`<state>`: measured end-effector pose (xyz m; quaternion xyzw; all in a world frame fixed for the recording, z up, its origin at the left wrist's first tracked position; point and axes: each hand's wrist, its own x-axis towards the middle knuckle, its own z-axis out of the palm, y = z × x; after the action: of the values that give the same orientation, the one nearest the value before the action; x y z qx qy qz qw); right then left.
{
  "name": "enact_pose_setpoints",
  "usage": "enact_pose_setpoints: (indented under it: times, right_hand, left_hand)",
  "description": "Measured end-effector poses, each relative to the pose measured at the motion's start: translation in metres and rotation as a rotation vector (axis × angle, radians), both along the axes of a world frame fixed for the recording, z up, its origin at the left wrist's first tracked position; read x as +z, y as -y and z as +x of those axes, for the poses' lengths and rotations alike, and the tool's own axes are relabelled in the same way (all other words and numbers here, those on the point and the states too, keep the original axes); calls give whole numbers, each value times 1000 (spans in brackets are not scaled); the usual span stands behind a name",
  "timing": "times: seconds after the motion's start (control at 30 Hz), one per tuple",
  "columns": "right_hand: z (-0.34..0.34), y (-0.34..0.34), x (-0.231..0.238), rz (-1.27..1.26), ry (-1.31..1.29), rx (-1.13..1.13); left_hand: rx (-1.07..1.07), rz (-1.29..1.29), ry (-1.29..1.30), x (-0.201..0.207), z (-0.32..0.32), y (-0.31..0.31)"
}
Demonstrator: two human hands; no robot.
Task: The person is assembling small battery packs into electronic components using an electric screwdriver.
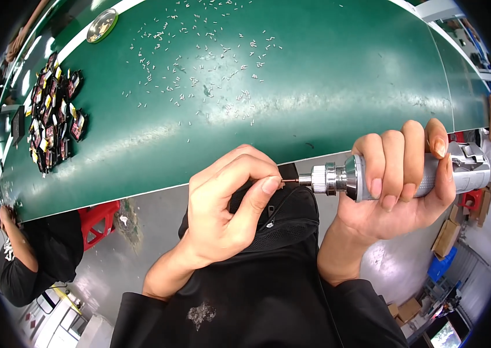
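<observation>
My right hand (396, 180) is wrapped round the grey, silvery body of an electric screwdriver (469, 172), held level with its nose to the left. A thin coppery bit (292, 180) sticks out of the metal collar. The thumb and forefinger of my left hand (228, 203) pinch together at the bit's tip; any small piece between them is too hidden to name. Both hands are in the air in front of the near edge of a green table (338, 75). Below them a black zipped bag (286, 214) lies against my dark clothes.
Many tiny silvery pins or screws (205, 64) are scattered over the table. A heap of black parts with coloured labels (54, 116) lies at left, a round dish (102, 25) beyond it. At far left a person (42, 249) sits near a red stool (97, 223).
</observation>
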<state>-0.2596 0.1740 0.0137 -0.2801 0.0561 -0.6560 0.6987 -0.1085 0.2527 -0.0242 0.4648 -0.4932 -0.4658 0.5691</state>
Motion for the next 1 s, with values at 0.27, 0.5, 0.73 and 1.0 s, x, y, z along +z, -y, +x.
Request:
enact_pose_setpoints:
  times: [0.27,0.5,0.73,1.0]
  right_hand:
    - [-7,11,-5,66,39,12]
    - [-16,29,-21,172,15,-120]
    - [-17,40,-44,311,100,-120]
    - [-21,44,-46,297,129,-34]
  left_hand:
    - [-92,31,76,0,2,12]
    - [159,-143,633,37,33,43]
    - [178,-196,1013,45,82,196]
    - [293,5,1374,17,77,361]
